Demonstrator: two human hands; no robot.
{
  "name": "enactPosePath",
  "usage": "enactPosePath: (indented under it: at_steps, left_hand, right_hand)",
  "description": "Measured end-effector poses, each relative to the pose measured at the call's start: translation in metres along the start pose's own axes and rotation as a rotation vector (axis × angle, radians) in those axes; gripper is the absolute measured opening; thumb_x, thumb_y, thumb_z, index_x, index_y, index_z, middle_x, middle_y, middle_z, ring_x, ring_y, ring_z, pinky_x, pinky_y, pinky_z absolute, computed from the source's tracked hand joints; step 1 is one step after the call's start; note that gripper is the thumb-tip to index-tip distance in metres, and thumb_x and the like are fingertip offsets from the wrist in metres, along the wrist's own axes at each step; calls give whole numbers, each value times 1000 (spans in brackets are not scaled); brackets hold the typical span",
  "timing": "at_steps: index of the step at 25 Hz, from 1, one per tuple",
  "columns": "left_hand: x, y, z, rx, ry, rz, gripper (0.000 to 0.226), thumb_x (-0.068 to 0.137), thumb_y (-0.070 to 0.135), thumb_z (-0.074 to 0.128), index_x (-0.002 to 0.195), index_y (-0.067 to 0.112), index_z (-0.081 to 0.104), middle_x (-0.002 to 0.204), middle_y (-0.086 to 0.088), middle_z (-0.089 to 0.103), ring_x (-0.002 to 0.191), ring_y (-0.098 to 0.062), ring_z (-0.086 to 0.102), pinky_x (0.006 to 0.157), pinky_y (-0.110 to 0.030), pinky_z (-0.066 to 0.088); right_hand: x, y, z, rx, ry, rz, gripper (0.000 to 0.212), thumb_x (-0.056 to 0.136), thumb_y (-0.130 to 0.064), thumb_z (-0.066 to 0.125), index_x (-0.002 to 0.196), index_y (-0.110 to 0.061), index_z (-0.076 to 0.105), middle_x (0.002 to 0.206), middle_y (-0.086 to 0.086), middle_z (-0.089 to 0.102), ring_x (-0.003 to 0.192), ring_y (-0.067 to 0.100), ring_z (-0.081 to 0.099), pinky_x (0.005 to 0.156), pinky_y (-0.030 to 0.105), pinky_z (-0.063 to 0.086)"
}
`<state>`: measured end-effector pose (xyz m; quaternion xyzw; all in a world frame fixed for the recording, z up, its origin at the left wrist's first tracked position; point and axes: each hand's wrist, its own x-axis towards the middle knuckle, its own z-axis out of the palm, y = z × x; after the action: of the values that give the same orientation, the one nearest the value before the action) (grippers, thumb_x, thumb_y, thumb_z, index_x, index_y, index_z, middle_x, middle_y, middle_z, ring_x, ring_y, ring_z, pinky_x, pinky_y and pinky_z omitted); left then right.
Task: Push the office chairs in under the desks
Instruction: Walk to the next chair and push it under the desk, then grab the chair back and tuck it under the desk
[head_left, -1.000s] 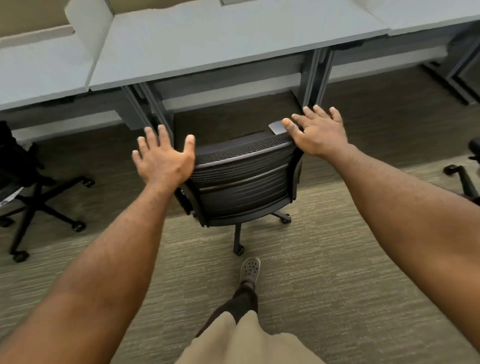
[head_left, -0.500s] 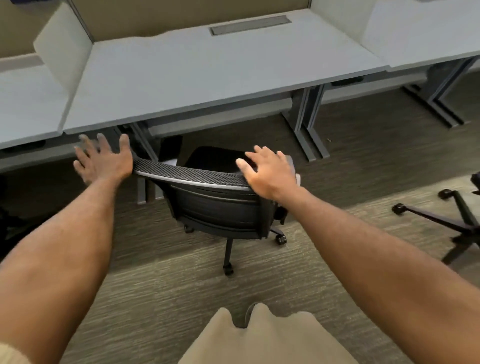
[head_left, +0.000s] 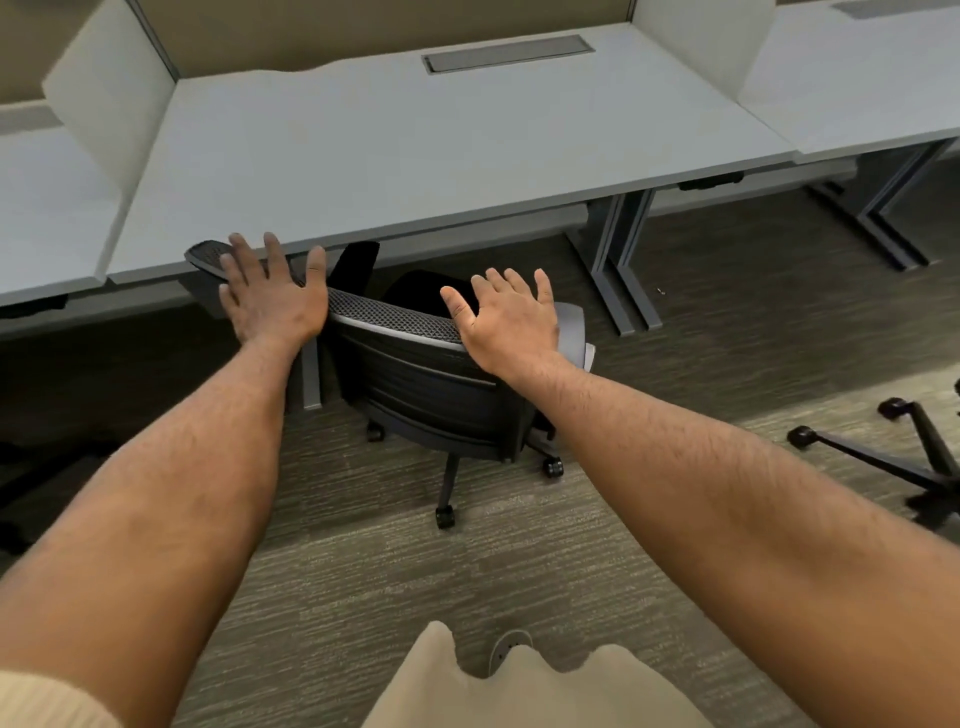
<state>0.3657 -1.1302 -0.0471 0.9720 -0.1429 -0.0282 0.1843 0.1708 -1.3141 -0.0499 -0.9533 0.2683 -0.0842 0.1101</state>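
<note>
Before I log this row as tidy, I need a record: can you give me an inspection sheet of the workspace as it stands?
Surface: grey desk bare, with a closed cable hatch at the back.
Job's things: black mesh chair angled, seat partly under the desk, backrest and casters out on the carpet.
Clutter: nothing seen on the desk.
Hands: left hand flat and open on the backrest's left end; right hand flat and open on its right end; neither grips.
Cables: nothing seen.
Surroundings: side dividers, neighbouring desks on both sides, another chair's base at right, carpet floor.
</note>
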Motion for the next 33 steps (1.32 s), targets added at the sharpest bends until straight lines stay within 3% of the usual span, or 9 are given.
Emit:
enactPosePath:
  at_steps: [6,12,18,24,28,33]
  left_hand:
    - [17,23,7,36,-8,25,91,84,82,2,156,26,-7,163,-8,-20,149,-29,-16,119,-48,-9]
    - [-8,81,31,38,101,85,95,85,77,-5,158,17,7,165,-11,-7,151,-31,-7,119,-50,-9]
    - [-108,208,87,141,34,548,91,89,74,-2,157,14,9,165,-8,-3,151,-26,-5,117,-44,-12]
    - [-255,313,149,128,-245,982,87,93,72,8,157,13,16,166,-3,4,152,-19,-2,121,-42,-5]
    - [-375,368,176,139,-345,1196,83,94,70,13,156,14,21,165,-3,12,152,-19,4,121,-41,-2]
    - [-521,440,203,142,-447,1365,81,96,68,13,156,15,22,165,-4,13,151,-20,6,121,-42,-2]
  right_hand:
    - [0,47,-7,34,-73,24,76,98,-67,11,155,-18,27,164,5,21,151,21,12,119,45,-7]
    - [-52,137,-2,13,-174,219,77,97,-66,11,156,-18,22,165,5,16,151,20,8,119,45,-7]
    - [-131,228,-22,-15,-149,450,81,95,-70,10,156,-17,23,165,5,19,151,21,9,119,47,-6]
    - [-243,314,-64,-8,-61,621,76,98,-67,17,153,-17,32,162,5,27,150,21,16,119,49,1]
    - [-338,380,-98,-19,9,722,73,97,-66,18,148,-17,41,156,4,38,147,21,25,118,52,6]
    - [-472,458,-141,-21,124,895,70,99,-63,22,150,-17,38,158,5,36,147,23,25,118,51,9]
